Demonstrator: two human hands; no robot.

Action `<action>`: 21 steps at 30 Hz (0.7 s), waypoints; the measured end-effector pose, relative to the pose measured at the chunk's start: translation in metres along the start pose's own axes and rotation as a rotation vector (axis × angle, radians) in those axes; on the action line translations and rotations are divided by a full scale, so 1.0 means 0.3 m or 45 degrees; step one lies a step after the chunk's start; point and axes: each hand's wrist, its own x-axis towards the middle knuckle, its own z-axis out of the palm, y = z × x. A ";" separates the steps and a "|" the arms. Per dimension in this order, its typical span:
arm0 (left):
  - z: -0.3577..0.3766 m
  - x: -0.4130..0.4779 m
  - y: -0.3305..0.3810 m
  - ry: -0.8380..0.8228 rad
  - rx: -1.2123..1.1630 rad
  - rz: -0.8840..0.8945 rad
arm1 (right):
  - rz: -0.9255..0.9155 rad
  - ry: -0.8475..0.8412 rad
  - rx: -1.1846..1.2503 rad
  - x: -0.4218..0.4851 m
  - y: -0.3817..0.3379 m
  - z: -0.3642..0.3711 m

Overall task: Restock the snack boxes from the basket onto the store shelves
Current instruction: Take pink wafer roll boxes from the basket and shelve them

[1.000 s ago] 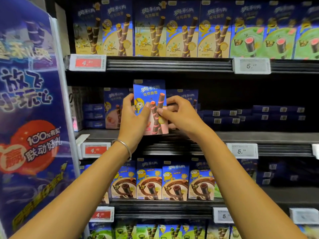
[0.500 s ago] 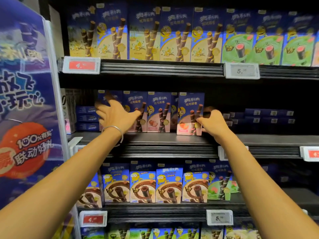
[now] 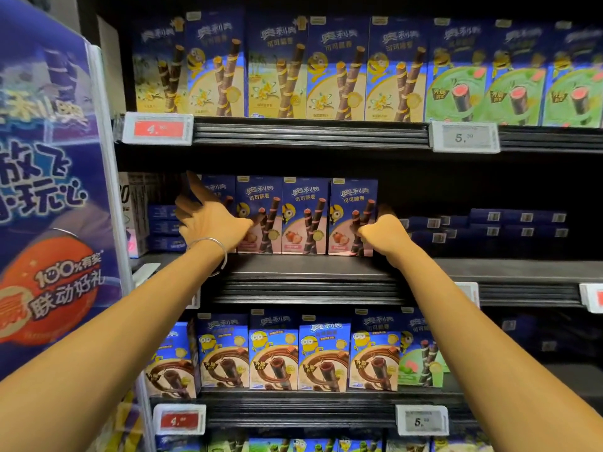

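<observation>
Dark middle shelf (image 3: 310, 272), frame centre: row of upright strawberry snack boxes (image 3: 305, 216); flat blue boxes (image 3: 518, 225) stacked centre right.

Left arm: yours, stretched forward and up, the bare forearm straight. Left hand (image 3: 212, 220): its back is toward you, fingers spread and straight (the tips are blurred), index raised highest. Right arm: yours too, stretched forward likewise, wrist bent slightly inward. Right hand (image 3: 383, 234): fingers (image 3: 359, 230) curled, thumb up, gripping the right edge of a snack box (image 3: 350, 197).
</observation>
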 end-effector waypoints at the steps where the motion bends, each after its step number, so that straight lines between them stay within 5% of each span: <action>1: -0.002 0.000 -0.002 0.004 0.012 -0.001 | -0.001 -0.007 -0.007 0.006 0.003 0.006; 21: 0.019 0.001 -0.019 -0.034 0.241 -0.021 | -0.002 -0.162 0.084 0.021 -0.010 0.065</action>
